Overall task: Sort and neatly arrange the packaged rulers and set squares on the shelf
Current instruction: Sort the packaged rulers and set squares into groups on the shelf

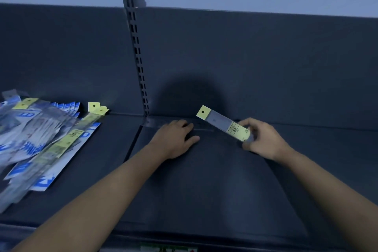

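My right hand (263, 139) grips a packaged ruler (221, 121) by its lower end; the pack has a yellow header card with a hole and points up and left, lifted off the dark shelf (204, 180). My left hand (176, 138) lies palm down on the shelf near the back wall, fingers spread; whether a clear pack lies under it I cannot tell. At the left lies a loose heap of packs (36, 139): blue-and-white set-square packs with several yellow-labelled ruler packs across them.
A slotted grey upright (137, 55) rises from the shelf's back between two dark back panels. A seam (133, 143) divides the left and right shelf boards. A price-label strip (169, 248) runs along the front edge.
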Demonstrator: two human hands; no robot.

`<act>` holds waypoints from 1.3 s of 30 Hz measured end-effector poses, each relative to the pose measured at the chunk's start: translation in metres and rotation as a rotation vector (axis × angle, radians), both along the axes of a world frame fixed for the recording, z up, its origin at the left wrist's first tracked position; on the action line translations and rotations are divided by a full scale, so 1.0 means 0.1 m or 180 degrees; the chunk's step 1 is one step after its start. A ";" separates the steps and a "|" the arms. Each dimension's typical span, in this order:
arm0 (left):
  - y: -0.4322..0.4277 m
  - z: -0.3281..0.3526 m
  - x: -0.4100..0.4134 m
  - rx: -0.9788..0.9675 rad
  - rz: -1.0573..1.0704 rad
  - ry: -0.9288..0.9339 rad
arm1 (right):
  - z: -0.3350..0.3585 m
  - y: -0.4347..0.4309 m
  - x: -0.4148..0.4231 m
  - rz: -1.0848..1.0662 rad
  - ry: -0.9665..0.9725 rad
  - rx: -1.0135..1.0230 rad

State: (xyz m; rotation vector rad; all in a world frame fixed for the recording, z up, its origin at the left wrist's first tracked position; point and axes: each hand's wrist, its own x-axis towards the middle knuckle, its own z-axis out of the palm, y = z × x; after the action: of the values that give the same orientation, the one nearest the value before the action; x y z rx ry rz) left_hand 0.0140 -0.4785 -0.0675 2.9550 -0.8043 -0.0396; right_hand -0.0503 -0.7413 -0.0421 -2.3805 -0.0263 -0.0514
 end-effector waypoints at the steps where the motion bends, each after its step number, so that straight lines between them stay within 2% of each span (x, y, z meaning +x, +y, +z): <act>1: -0.01 -0.01 0.03 -0.0015 -0.0030 -0.0045 | 0.01 -0.04 0.00 0.0015 0.0020 -0.0037; 3: -0.04 0.01 0.07 -0.0322 -0.0094 -0.0370 | 0.03 -0.13 -0.01 0.0068 0.0064 -0.0150; 6: -0.22 0.11 0.07 -0.1379 -0.0218 -0.0929 | 0.06 -0.32 -0.04 0.0130 0.0056 -0.0229; 8: -0.46 0.22 0.03 -0.1595 -0.0572 -0.1010 | 0.08 -0.46 -0.07 0.0192 0.0020 -0.0248; 11: -0.96 0.36 0.00 -0.1220 -0.1130 -0.0817 | 0.14 -0.74 -0.10 0.0229 -0.0004 -0.0184; 14: -1.44 0.36 0.02 -0.0954 -0.1246 -0.0683 | 0.19 -1.08 -0.11 0.0338 0.0091 -0.0043; 18: -1.94 0.28 0.04 -0.1439 -0.0966 0.0426 | 0.17 -1.60 -0.04 0.0258 0.0130 -0.0053; 21: -2.22 0.17 0.08 -0.1571 -0.0683 0.0690 | 0.07 -1.93 0.04 0.0286 0.0041 -0.0358; 23: -2.36 0.10 0.08 -0.1560 -0.0505 0.0549 | -0.02 -2.11 0.06 0.0371 -0.0121 -0.0607; 27: -2.48 0.02 0.00 -0.0733 -0.0543 -0.0784 | -0.15 -2.31 0.07 0.0544 -0.0413 -0.0853; 28: -2.49 0.02 -0.03 -0.0606 -0.0617 -0.0876 | -0.17 -2.33 0.07 0.0603 -0.0479 -0.0903; 30: -2.49 0.03 -0.11 -0.0621 -0.0612 -0.0590 | -0.16 -2.35 0.06 0.0708 -0.0534 -0.1018; 35: -2.58 0.02 -0.15 -0.0635 -0.0562 -0.0122 | -0.12 -2.33 0.03 0.0573 -0.0404 -0.1984; 39: -2.62 0.00 -0.17 -0.0409 -0.0573 -0.0333 | -0.18 -2.27 -0.03 0.0402 -0.0522 -0.2077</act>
State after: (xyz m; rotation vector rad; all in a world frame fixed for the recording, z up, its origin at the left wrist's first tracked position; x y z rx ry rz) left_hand -0.0030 -0.7408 -0.0675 2.7761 -1.0427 0.1510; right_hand -0.0532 -0.9681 -0.0600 -3.0123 -0.3144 -0.2044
